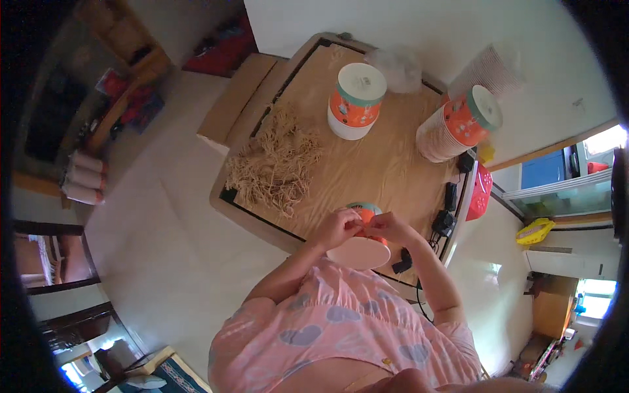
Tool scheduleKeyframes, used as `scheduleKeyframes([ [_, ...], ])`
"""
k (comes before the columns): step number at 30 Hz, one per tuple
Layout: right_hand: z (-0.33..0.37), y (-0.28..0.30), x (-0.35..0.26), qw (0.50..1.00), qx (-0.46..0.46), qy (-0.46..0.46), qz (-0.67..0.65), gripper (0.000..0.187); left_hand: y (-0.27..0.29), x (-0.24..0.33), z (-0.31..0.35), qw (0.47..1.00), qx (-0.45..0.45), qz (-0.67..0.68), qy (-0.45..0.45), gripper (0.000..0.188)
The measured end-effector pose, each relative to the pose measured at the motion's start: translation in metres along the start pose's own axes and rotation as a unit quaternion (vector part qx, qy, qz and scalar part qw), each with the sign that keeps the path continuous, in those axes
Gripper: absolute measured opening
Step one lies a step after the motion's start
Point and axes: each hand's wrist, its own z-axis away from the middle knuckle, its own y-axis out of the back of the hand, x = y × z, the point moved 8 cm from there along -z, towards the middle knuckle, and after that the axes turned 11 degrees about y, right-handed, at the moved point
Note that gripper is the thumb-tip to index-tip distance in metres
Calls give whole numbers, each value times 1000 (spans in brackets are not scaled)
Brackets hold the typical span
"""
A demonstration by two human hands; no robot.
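Near the front edge of the table, an orange paper bucket with a teal band lies tipped, its white round end toward me. My left hand and my right hand meet over its orange side, fingertips pinched close together. Whatever sits between those fingers is too small to make out. To the left of my hands is a tangled heap of tan cords. Farther back, an upside-down orange and teal paper bucket stands stacked over a white one.
A tilted stack of paper buckets stands at the table's right, with another stack behind it. Black adapters and cables line the right edge, beside a red plastic basket. A cardboard box adjoins the table's left side.
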Motion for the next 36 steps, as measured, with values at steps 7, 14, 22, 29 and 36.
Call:
scheduleKeyframes([
  [7, 5, -1, 5, 999, 33, 5, 15, 19, -9, -7, -4, 998, -47, -22, 23, 9],
  [14, 8, -5, -7, 997, 46, 16, 59, 17, -12, -8, -1, 997, -49, -47, 23, 10],
  [22, 4, -1, -8, 991, 86, 70, 75, 16, -7, 0, -5, 998, -32, -56, 2, 9],
  [29, 5, -2, -12, 994, 55, 44, 83, 18, -3, -11, -9, 999, -2, -29, 27, 6],
  [36, 4, 7, 8, 995, 80, 32, 41, 13, -2, -17, -15, 996, 16, -51, 71, 13],
])
